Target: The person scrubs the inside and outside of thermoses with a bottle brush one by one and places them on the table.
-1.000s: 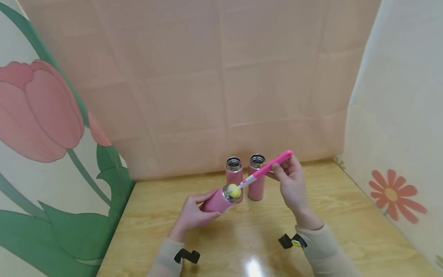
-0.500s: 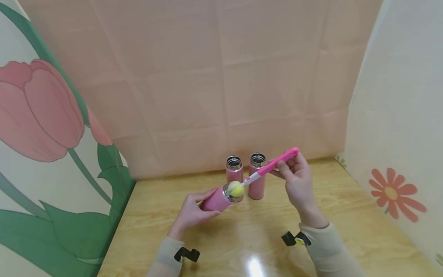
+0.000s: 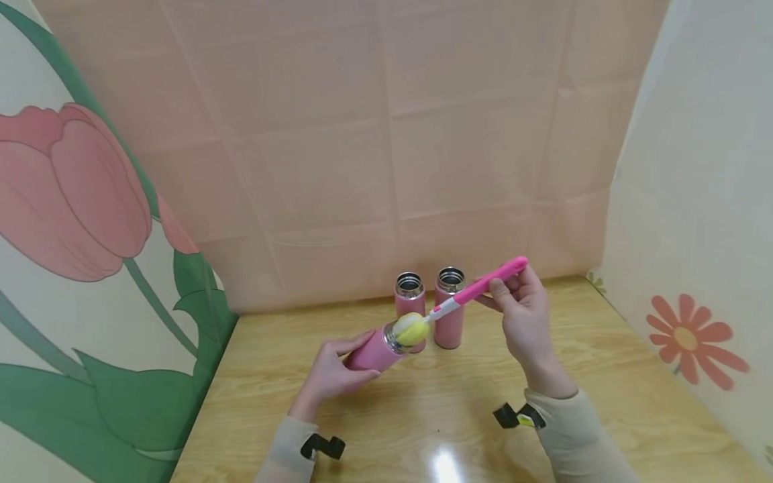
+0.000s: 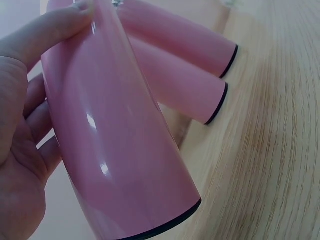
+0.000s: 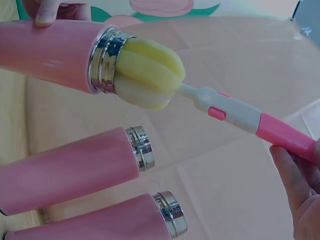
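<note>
My left hand grips a pink thermos bottle, tilted with its silver mouth up to the right. The right hand pinches the pink handle of a sponge bottle brush between thumb and fingers. In the right wrist view, the brush's yellow and white sponge head sits partly inside the bottle's mouth, its rear half bulging out past the metal rim. The brush's white neck and pink button show between the sponge and the handle.
Two more pink bottles, a left one and a right one, stand uncapped near the back of the wooden table. A peach cloth backdrop hangs behind, with flower-printed panels at both sides.
My right hand has moved right and slightly up, drawing the brush outward, so more of the sponge shows outside the bottle's mouth. The left hand with the bottle has barely moved.
</note>
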Tool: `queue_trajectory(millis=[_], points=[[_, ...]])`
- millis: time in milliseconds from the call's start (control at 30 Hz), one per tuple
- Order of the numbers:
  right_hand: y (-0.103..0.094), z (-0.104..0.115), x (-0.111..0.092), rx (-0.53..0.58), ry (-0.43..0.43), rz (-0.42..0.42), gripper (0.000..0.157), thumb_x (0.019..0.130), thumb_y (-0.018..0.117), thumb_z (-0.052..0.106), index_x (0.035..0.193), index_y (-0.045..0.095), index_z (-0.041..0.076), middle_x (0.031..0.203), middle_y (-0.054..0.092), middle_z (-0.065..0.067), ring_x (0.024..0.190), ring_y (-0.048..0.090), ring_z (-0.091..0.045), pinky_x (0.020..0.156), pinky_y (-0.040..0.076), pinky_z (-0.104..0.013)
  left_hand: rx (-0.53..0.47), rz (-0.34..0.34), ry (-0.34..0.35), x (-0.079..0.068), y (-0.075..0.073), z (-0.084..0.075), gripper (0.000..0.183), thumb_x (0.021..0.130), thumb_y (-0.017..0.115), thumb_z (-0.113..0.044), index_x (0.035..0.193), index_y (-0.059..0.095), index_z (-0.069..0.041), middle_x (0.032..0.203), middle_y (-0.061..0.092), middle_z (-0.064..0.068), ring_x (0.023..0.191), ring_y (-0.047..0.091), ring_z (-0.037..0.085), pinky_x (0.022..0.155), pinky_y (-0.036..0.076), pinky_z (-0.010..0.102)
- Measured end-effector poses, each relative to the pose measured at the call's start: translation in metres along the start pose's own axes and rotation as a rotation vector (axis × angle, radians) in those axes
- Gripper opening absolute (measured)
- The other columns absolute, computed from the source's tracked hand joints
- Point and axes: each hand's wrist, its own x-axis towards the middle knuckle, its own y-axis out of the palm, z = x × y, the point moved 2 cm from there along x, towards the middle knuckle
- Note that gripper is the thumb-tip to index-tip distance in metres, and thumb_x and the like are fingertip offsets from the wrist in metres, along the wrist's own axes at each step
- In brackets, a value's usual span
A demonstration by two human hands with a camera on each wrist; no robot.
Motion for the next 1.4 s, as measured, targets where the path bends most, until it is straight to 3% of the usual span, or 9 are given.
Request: queue_trajectory(millis=[367, 567, 633, 900, 1100, 1400], points=[[-0.007, 0.007, 0.005, 0.005, 0.005, -0.058, 0.011, 0.109, 0.057, 0.003, 0.111, 0.056, -0.008, 0.099, 0.076, -0.015, 0.094, 0.079, -0.022, 0.083, 0.063, -0.041, -0.011, -0.007, -0.009, -0.002, -0.003, -0.002, 0.069, 0.080, 0.098, -0.029, 0.143, 0.070, -0.029, 0.141, 0.069, -0.006, 0.127, 0.067, 0.023, 0.105, 0.052, 0.056], [-0.026, 0.033, 0.017, 0.214, -0.073, -0.249, 0.012, 0.104, 0.065, 0.008, 0.109, 0.058, -0.001, 0.096, 0.070, -0.016, 0.089, 0.077, -0.024, 0.080, 0.065, -0.040, -0.011, -0.093, -0.030, -0.004, -0.007, 0.002, 0.067, 0.079, 0.098, -0.025, 0.141, 0.073, -0.021, 0.139, 0.070, 0.003, 0.121, 0.070, 0.028, 0.100, 0.056, 0.053], [-0.032, 0.043, 0.023, 0.264, -0.096, -0.279, 0.015, 0.102, 0.067, 0.009, 0.109, 0.058, -0.001, 0.095, 0.068, -0.017, 0.089, 0.076, -0.026, 0.079, 0.065, -0.041, -0.007, -0.126, -0.053, -0.005, -0.009, 0.003, 0.067, 0.078, 0.099, -0.025, 0.140, 0.074, -0.022, 0.137, 0.072, 0.002, 0.118, 0.071, 0.027, 0.099, 0.056, 0.052], [-0.024, 0.058, 0.032, 0.195, -0.040, -0.089, 0.012, 0.105, 0.065, 0.004, 0.110, 0.058, -0.004, 0.096, 0.073, -0.017, 0.088, 0.078, -0.025, 0.078, 0.066, -0.040, -0.024, -0.115, -0.031, 0.000, -0.001, -0.010, 0.067, 0.079, 0.099, -0.026, 0.141, 0.073, -0.021, 0.137, 0.072, -0.001, 0.118, 0.072, 0.024, 0.099, 0.056, 0.055], [-0.013, 0.056, 0.037, 0.120, -0.043, 0.024, 0.007, 0.106, 0.062, 0.000, 0.110, 0.059, -0.004, 0.094, 0.074, -0.015, 0.086, 0.078, -0.023, 0.077, 0.065, -0.040, -0.050, -0.090, -0.074, 0.003, 0.008, -0.012, 0.069, 0.080, 0.097, -0.035, 0.143, 0.071, -0.028, 0.138, 0.071, -0.005, 0.120, 0.071, 0.024, 0.100, 0.057, 0.056], [-0.003, 0.053, 0.046, 0.005, -0.005, 0.078, 0.010, 0.105, 0.065, 0.001, 0.111, 0.060, -0.004, 0.095, 0.074, -0.015, 0.084, 0.077, -0.022, 0.075, 0.065, -0.040, -0.055, -0.079, -0.047, 0.006, 0.016, -0.015, 0.068, 0.081, 0.097, -0.032, 0.143, 0.071, -0.023, 0.139, 0.071, -0.003, 0.122, 0.070, 0.024, 0.101, 0.056, 0.056]])
